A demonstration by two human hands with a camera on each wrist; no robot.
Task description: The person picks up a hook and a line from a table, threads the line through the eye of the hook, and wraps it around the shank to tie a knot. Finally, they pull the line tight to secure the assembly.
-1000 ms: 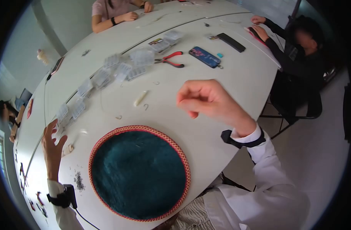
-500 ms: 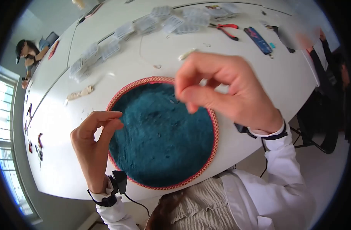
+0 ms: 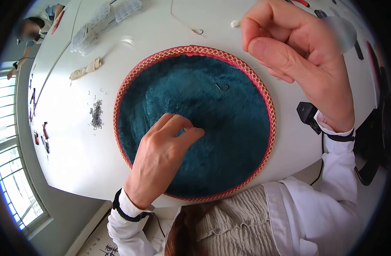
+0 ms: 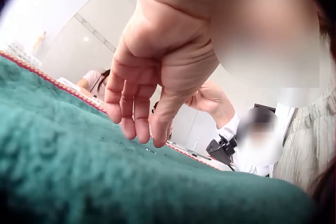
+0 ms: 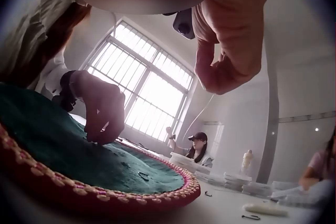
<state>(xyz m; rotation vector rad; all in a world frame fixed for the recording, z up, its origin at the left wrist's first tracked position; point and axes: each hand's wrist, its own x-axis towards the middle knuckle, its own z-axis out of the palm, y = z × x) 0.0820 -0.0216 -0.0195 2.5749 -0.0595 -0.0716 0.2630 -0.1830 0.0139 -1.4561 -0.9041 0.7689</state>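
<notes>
Left hand point(image 3: 163, 160) down on the teal round mat point(image 3: 229, 145), fingertips point(image 4: 142, 129) bunched and pressed into the pile, pinching at something too small to make out. Right hand point(image 3: 298, 55) raised past the mat's woven red rim, thumb and forefinger clamped on a thin wire point(image 3: 246, 68). Small metal hook point(image 3: 222, 87) lying on the mat, well beyond the left fingertips, nearer the right ones.
</notes>
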